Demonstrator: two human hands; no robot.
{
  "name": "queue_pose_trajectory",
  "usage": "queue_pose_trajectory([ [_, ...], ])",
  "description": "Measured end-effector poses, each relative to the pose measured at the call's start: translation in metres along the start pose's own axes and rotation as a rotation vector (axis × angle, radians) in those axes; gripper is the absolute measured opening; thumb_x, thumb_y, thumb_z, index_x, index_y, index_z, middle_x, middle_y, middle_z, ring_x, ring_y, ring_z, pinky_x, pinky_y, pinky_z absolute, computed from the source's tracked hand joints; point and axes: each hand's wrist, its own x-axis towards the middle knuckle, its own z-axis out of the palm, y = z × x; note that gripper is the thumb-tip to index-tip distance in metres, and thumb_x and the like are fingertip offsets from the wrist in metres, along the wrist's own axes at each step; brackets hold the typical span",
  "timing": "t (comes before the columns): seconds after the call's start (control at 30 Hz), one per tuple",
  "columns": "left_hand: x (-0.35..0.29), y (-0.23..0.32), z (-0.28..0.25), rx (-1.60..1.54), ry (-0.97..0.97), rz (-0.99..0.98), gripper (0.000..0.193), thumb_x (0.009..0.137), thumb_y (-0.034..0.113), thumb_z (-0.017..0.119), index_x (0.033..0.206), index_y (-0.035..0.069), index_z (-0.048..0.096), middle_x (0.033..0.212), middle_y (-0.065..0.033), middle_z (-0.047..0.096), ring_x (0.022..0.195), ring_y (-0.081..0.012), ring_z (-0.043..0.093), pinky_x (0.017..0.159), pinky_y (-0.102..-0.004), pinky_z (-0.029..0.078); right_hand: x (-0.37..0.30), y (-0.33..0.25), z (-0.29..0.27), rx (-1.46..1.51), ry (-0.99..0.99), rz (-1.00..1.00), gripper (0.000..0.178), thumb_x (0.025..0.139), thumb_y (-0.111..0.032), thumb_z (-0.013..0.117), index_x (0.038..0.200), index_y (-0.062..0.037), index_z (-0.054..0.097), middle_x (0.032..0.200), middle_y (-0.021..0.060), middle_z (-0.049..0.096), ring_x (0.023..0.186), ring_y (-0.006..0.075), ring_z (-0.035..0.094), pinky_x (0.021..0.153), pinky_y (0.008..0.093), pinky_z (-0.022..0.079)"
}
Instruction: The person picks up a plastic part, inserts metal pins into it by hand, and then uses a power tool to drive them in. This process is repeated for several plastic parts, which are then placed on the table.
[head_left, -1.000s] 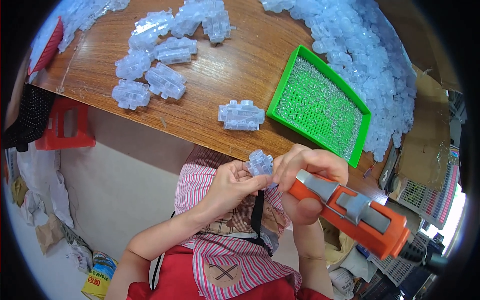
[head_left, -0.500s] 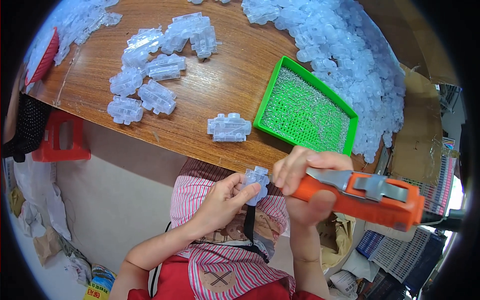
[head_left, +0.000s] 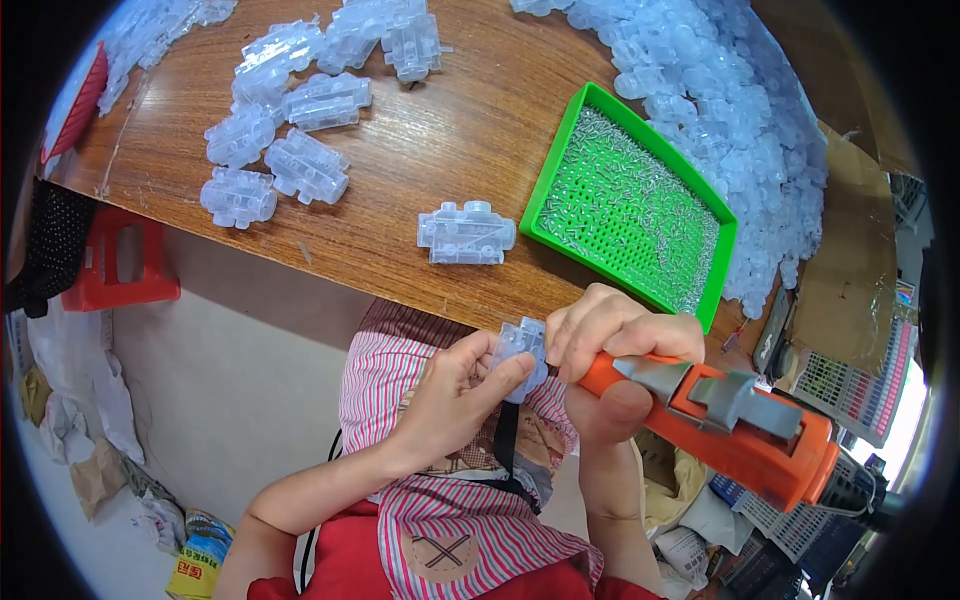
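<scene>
the tool (head_left: 735,460) is orange (its lever (head_left: 765,415) silver), the tray (head_left: 620,275) green, the apron (head_left: 480,535) pink-and-white striped

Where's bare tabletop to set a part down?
The widest bare patch of wooden table lies between the loose clear parts and the green tray, beyond the lone clear part. A smaller one lies left of that lone part, toward the near edge. Crowded: the heap of clear pieces right of the tray, and the far-left pile.

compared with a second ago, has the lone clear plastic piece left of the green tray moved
No; the lone clear plastic piece lies unmoved against the green tray and wooden table.
</scene>
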Motion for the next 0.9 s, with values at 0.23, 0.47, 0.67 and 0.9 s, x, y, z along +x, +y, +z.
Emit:
queue_pose_trajectory([
  [0.23, 0.000, -0.002, 0.001, 0.023, 0.037, 0.082, 0.020, 0.093, 0.020, 0.063, 0.091, 0.000, 0.063, 0.071, 0.0024, 0.059, 0.063, -0.0005, 0.049, 0.053, -0.0198, 0.040, 0.006, 0.005, -0.010, -0.078, -0.175, -0.095, 0.055, 0.084, -0.055, 0.063, 0.097, -0.0044, 0.044, 0.057, 0.0074, 0.052, 0.052, 0.0183, 0.048, 0.046, 0.0298, 0.044],
  [0.47, 0.001, -0.005, -0.001, 0.166, 0.056, 0.053, 0.027, 0.091, 0.026, 0.064, 0.087, -0.001, 0.063, 0.069, 0.0015, 0.058, 0.062, -0.0028, 0.047, 0.052, -0.0229, 0.037, 0.013, -0.003, -0.005, 0.062, -0.007, 0.111, 0.074, 0.082, -0.060, 0.063, 0.124, -0.0040, 0.040, 0.056, 0.0018, 0.048, 0.049, 0.0143, 0.048, 0.046, 0.0272, 0.043],
  [0.67, 0.001, 0.021, 0.003, 0.160, -0.206, 0.061, 0.031, 0.094, 0.021, 0.060, 0.113, -0.003, 0.060, 0.091, -0.0029, 0.065, 0.078, -0.0042, 0.054, 0.071, -0.0222, 0.046, 0.058, -0.022, -0.055, 0.020, 0.102, -0.024, 0.065, 0.085, -0.047, 0.067, 0.121, -0.0005, 0.038, 0.062, 0.0015, 0.050, 0.056, 0.0127, 0.051, 0.055, 0.0280, 0.048],
  [0.9, 0.020, 0.052, 0.015, 0.344, -0.455, 0.324, 0.043, 0.090, 0.006, 0.062, 0.130, 0.002, 0.049, 0.134, -0.0118, 0.051, 0.119, -0.0195, 0.051, 0.101, -0.0347, 0.041, 0.082, -0.038, -0.080, -0.118, 0.132, 0.066, 0.041, 0.083, -0.019, 0.074, 0.112, -0.0024, 0.050, 0.088, 0.0007, 0.056, 0.071, 0.0078, 0.054, 0.060, 0.0239, 0.046],
])
